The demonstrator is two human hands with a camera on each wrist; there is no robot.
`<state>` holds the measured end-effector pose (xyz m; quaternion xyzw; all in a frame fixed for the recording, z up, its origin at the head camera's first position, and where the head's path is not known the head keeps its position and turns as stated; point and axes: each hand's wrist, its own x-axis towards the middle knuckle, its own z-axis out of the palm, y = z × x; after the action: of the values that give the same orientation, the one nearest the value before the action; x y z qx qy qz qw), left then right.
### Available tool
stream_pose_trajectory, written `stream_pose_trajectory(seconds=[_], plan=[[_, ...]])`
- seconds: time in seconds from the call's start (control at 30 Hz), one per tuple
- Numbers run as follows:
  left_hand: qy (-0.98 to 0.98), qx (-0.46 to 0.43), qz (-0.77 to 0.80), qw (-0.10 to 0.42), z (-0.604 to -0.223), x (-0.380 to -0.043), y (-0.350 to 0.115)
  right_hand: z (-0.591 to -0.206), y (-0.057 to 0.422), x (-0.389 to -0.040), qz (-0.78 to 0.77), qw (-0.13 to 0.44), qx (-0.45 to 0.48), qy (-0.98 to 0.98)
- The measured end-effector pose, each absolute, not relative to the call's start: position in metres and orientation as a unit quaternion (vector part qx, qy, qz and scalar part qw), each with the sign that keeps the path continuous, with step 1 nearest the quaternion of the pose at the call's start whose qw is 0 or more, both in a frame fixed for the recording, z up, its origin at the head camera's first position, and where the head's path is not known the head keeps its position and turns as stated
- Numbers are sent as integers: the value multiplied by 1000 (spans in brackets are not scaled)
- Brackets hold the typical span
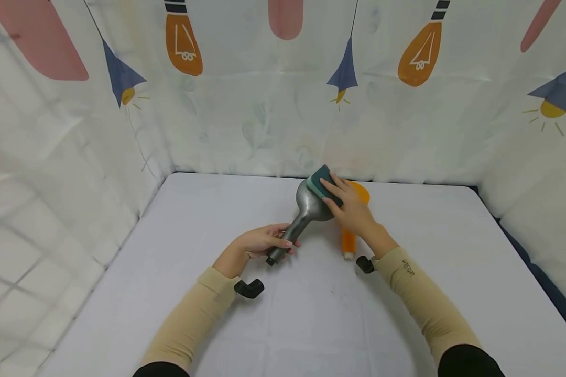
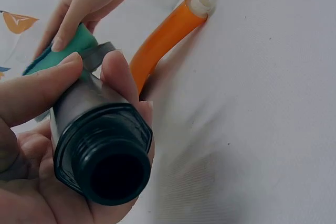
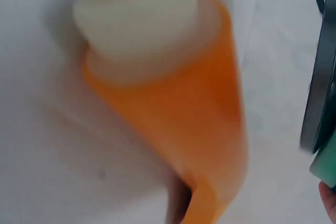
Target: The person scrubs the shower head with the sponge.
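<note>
A grey handheld shower head [image 1: 306, 209] is tilted above the table, its round head up and to the right. My left hand [image 1: 264, 242] grips its handle near the lower end; the left wrist view shows the dark threaded connector [image 2: 113, 174] facing the camera. My right hand [image 1: 354, 209] holds a green sponge [image 1: 322, 178] against the back of the round head. Behind that hand an orange shower head [image 1: 349, 242] lies on the table, its head partly hidden. Its pale threaded end [image 3: 136, 19] looms close in the right wrist view.
The white-covered table [image 1: 226, 199] is bounded at the back and sides by a fabric curtain [image 1: 283, 120] printed with lamps and bulbs. A black wrist mount [image 1: 250, 288] sticks out by the left sleeve and another [image 1: 365, 264] by the right.
</note>
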<state>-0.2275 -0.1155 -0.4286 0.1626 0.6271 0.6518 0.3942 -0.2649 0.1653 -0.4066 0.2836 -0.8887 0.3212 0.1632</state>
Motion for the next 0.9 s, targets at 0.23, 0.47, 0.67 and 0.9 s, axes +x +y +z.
stream_pose_trajectory(seconds=[0.23, 0.47, 0.67, 0.9], plan=[[639, 162, 641, 393, -425, -228, -116, -408, 164, -268, 338, 208, 270, -877], [638, 162, 639, 398, -425, -230, -116, -408, 132, -250, 226, 261, 430, -834], [635, 156, 646, 395, -426, -230, -116, -404, 133, -257, 273, 203, 397, -852], [638, 141, 647, 393, -421, -227, -117, -405, 151, -274, 388, 126, 232, -883]])
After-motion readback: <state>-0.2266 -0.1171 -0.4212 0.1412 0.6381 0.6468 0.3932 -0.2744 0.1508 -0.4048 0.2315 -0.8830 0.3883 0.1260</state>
